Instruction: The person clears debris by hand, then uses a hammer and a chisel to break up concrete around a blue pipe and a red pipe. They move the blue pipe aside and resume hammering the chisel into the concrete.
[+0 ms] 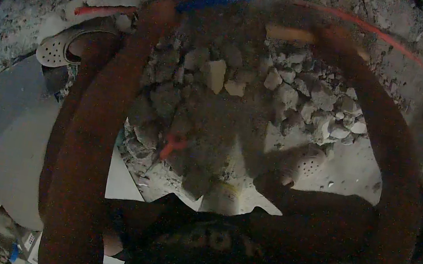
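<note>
Two grips (160,10) (336,34) hold two bars (214,2) (291,34).

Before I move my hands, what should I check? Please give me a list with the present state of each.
1. Left hand on the red-and-blue bar: ok.
2. Right hand on the tan handle: ok.
3. Gloves on: not ok, both hands are bare.
4. Shoes on: ok, left shoe and right shoe.
5. Stones cleared from between the legs: not ok.
6. Working ends in clear view: cannot tell, too dark and blurred.
</note>
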`<state>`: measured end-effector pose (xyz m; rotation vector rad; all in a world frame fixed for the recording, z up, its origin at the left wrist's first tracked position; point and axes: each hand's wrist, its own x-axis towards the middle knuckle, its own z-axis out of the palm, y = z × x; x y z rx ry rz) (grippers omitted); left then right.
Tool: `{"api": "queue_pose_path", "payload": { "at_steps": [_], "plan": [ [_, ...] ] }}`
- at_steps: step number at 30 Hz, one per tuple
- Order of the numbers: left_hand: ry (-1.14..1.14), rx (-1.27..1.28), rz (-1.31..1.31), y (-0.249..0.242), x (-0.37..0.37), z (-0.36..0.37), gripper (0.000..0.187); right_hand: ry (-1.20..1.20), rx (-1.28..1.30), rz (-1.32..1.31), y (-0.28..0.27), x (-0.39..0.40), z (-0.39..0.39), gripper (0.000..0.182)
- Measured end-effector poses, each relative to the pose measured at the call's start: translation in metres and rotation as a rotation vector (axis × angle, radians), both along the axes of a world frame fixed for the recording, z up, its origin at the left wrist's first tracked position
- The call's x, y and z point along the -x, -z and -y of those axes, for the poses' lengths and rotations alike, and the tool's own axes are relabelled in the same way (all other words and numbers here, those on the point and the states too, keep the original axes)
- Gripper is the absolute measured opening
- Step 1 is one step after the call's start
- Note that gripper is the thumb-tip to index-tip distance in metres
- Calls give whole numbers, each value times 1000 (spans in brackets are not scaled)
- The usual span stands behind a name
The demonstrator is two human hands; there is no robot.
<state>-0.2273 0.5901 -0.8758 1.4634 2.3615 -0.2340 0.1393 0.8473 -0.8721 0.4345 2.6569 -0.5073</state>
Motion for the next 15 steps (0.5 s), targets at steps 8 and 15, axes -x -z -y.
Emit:
{"api": "queue_pose_path", "payload": {
  "at_steps": [8, 15],
  "plan": [
    [19, -99, -13, 32, 12, 6, 37, 53, 68, -308, 41, 1, -4, 42],
    [115, 48, -20, 8, 8, -8, 41, -268, 208, -552, -2, 1, 33, 37]
  ]
}}
